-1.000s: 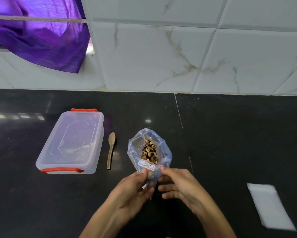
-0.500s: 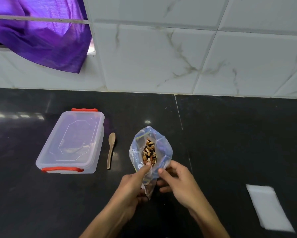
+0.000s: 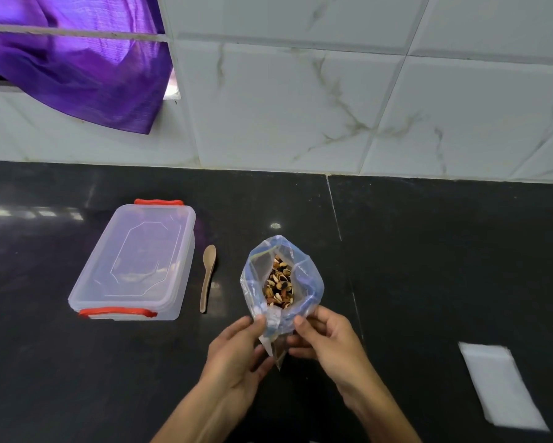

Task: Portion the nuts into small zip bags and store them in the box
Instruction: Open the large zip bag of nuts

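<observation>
A clear plastic bag (image 3: 310,282) with a blue zip strip stands open at the counter's middle, with mixed nuts (image 3: 280,284) visible inside. My left hand (image 3: 237,353) pinches the bag's near rim on the left side. My right hand (image 3: 326,340) pinches the same rim on the right side, fingers curled under the bag. A clear plastic box (image 3: 134,263) with red clips lies to the left with its lid on. A small wooden spoon (image 3: 207,276) lies between box and bag.
A stack of small white zip bags (image 3: 499,385) lies at the right on the black counter (image 3: 444,251). White marble tiles (image 3: 300,107) form the wall behind. A purple cloth (image 3: 77,65) hangs at the upper left.
Both hands have shifted their hold along the bag's near rim, and the bag's mouth now stands wider and more upright. Box, spoon and small bags have not moved.
</observation>
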{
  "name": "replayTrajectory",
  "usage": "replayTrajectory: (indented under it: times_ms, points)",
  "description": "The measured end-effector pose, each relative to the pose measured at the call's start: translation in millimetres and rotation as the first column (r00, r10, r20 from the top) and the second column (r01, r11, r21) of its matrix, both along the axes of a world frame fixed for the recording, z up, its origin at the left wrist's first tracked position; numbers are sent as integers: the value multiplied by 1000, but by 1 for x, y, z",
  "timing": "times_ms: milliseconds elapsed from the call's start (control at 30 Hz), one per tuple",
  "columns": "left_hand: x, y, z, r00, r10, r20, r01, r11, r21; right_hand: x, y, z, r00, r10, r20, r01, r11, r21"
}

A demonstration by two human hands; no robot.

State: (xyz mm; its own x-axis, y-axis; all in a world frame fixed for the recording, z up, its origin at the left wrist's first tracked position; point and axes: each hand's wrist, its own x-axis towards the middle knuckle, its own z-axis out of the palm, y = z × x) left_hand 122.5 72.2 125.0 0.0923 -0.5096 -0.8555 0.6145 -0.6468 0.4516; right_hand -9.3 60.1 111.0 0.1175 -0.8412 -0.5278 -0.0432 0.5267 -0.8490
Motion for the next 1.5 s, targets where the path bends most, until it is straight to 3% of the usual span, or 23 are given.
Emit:
replayTrajectory:
  times_ms: [233,467,533,600,700,767,867,967,1067,1233,1333,1500]
  points:
    - [8,-10,0,988,-111,105,118,991,-61,-2,-2,2,984,41,-172,-70,984,-165]
    - [13,-18,-15,976,-159,150,162,987,-7,-3,-3,2,954,86,-288,-155,962,-225]
    - [11,-18,-20,980,-147,135,151,988,-19,-1,-2,-1,963,101,-250,-156,965,-210]
    - [9,-19,-21,994,-93,52,96,994,-47,2,-1,-3,990,82,-119,-101,982,-161]
    - [0,-15,-14,983,9,-181,-21,998,-65,4,0,-6,955,-72,288,43,994,104]
    - [-6,-11,-10,965,15,-263,-37,996,-78,4,0,-9,885,-182,428,59,956,286]
    - [-10,-8,-15,969,-55,-242,29,993,-111,3,0,-12,906,-135,402,4,950,312]
    - [-3,-9,-24,983,-173,57,179,975,-131,2,2,-8,980,16,199,-58,976,211]
    - [12,-11,-23,877,-274,395,350,927,-136,-3,-2,-7,992,20,-124,-4,991,133]
    - [32,-42,-14,724,-230,651,464,860,-212,-9,-31,-1,885,-154,-439,39,965,-259]
    - [33,-73,-17,479,-218,850,642,748,-170,0,-61,4,778,-101,-620,-215,885,-414]
    - [29,-100,-29,187,-143,972,800,597,-66,17,-91,-6,609,25,-793,-514,774,-370]
